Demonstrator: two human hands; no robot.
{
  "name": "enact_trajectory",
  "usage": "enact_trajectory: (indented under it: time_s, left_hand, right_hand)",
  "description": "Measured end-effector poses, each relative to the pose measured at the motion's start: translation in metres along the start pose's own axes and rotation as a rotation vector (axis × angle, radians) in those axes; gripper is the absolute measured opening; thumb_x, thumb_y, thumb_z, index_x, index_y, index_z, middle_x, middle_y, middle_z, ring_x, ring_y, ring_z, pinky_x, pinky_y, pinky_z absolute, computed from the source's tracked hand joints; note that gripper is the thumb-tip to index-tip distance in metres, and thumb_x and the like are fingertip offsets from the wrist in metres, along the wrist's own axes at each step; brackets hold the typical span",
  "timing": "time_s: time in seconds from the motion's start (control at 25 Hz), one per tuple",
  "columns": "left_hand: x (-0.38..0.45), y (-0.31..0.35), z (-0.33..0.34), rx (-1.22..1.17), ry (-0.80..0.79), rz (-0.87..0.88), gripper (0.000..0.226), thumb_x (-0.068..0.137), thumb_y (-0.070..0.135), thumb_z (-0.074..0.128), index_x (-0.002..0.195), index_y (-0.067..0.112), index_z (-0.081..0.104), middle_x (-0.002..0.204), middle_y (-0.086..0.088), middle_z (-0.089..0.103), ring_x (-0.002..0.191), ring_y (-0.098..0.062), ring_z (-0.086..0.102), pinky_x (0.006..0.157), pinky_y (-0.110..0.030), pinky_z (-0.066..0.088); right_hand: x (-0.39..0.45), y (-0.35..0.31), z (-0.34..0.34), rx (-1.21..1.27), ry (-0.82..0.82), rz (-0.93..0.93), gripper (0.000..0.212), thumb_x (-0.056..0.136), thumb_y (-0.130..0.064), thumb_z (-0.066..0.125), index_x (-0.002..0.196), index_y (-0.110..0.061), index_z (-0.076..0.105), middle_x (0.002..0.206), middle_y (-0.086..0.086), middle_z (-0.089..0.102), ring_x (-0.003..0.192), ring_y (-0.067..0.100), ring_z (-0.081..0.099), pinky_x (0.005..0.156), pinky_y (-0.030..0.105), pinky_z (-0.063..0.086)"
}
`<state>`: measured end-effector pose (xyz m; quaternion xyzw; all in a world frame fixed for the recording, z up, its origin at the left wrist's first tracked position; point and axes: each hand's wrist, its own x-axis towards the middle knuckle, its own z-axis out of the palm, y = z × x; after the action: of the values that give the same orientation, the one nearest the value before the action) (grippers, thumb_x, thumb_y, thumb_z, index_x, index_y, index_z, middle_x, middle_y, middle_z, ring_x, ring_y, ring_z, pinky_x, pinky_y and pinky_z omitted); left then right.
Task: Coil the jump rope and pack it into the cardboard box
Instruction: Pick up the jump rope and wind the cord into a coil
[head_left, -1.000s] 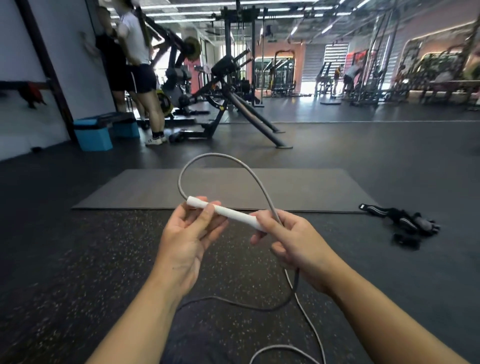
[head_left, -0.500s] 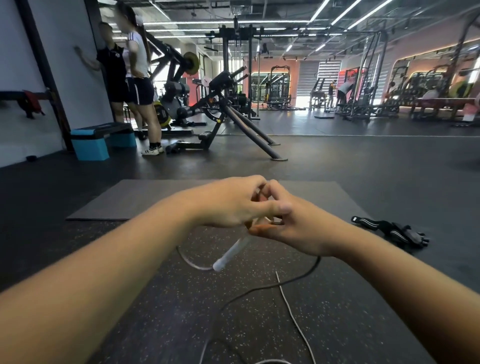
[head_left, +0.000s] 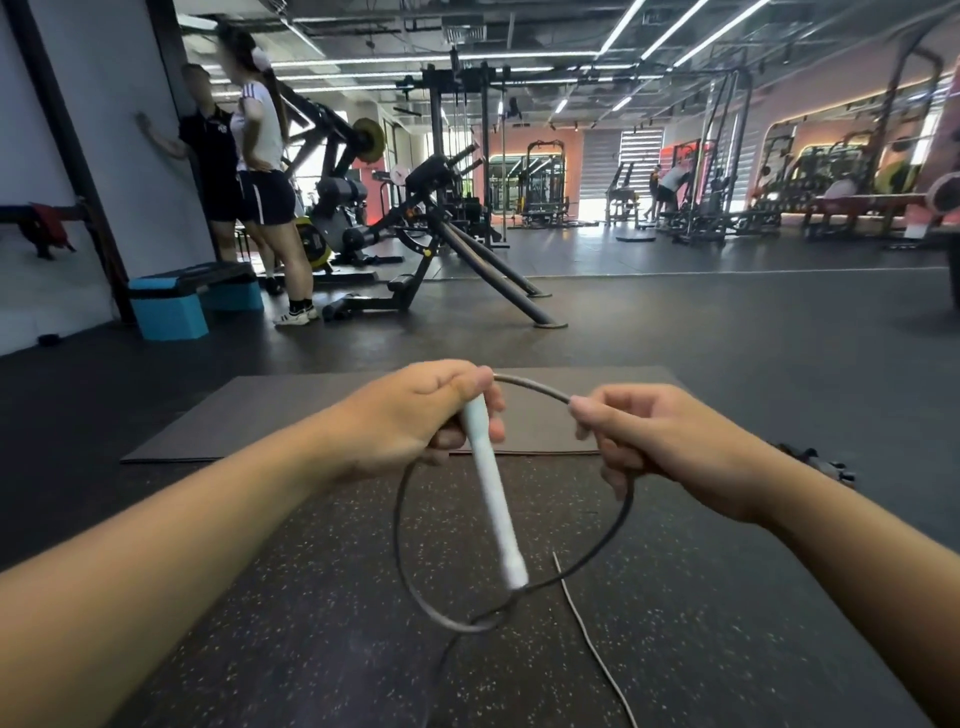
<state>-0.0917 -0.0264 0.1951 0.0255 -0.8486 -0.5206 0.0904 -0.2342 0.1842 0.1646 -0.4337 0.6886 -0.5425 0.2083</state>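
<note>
The left hand (head_left: 415, 415) grips the white cylindrical handle (head_left: 491, 486), hanging down-right; the right hand (head_left: 654, 441) pinches the grey rope (head_left: 535, 387) just beside.

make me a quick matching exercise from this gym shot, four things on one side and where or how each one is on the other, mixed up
Things:
1. left hand
2. right hand
3. step platform
4. grey mat

Places or states:
A. flat on the floor beyond the hands
B. gripping the top of the white handle
C. by the wall, far left
D. pinching the rope

Pairs: 1-B, 2-D, 3-C, 4-A
</note>
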Motion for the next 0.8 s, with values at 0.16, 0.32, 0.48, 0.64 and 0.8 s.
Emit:
enact_trajectory:
  time_s: [0.16,0.32,0.48,0.64,0.8]
  left_hand:
    - [0.012,0.003,0.018,-0.456,0.286,0.122,0.036,0.108,0.029,0.038,0.104,0.001,0.060,0.084,-0.011,0.070,0.052,-0.010,0.042,0.046,-0.023,0.036]
    - [0.021,0.006,0.025,-0.826,0.628,0.185,0.033,0.109,0.029,0.034,0.104,0.005,0.056,0.081,-0.008,0.070,0.050,-0.010,0.041,0.046,-0.024,0.034]
    - [0.020,0.002,0.037,-1.071,0.849,0.132,0.034,0.109,0.030,0.033,0.108,0.009,0.059,0.089,-0.007,0.071,0.054,-0.010,0.050,0.051,-0.024,0.046]
    - [0.011,-0.023,0.057,-1.104,0.876,-0.019,0.033,0.110,0.022,0.035,0.107,0.006,0.064,0.088,-0.008,0.063,0.066,-0.013,0.056,0.063,-0.029,0.054]
    - [0.000,-0.047,0.058,-0.763,0.770,-0.208,0.027,0.105,0.030,0.047,0.115,0.010,0.064,0.106,-0.013,0.068,0.088,-0.023,0.066,0.082,-0.046,0.057]
  right_hand:
    - [-0.007,0.015,-0.008,0.121,-0.009,0.072,0.040,0.090,-0.046,0.065,0.068,-0.013,0.055,0.060,0.007,0.036,0.058,0.024,0.043,0.067,0.036,0.053]
    - [-0.016,0.029,-0.013,0.386,0.028,0.088,0.070,0.073,-0.071,0.070,0.096,-0.004,0.066,0.077,0.009,0.058,0.057,0.016,0.046,0.057,0.029,0.041]
    - [-0.007,0.024,0.016,0.535,0.165,-0.098,0.052,0.078,-0.057,0.070,0.106,-0.013,0.076,0.086,0.006,0.071,0.056,0.015,0.032,0.057,0.036,0.015]
    - [0.005,0.008,0.024,0.443,0.385,-0.183,0.031,0.097,-0.036,0.056,0.104,-0.015,0.077,0.070,0.006,0.060,0.050,0.014,0.024,0.051,0.031,0.014]
    - [0.011,-0.009,0.021,0.229,0.403,-0.225,0.028,0.102,-0.030,0.055,0.104,-0.015,0.078,0.059,-0.001,0.044,0.045,0.008,0.026,0.042,0.018,0.023]
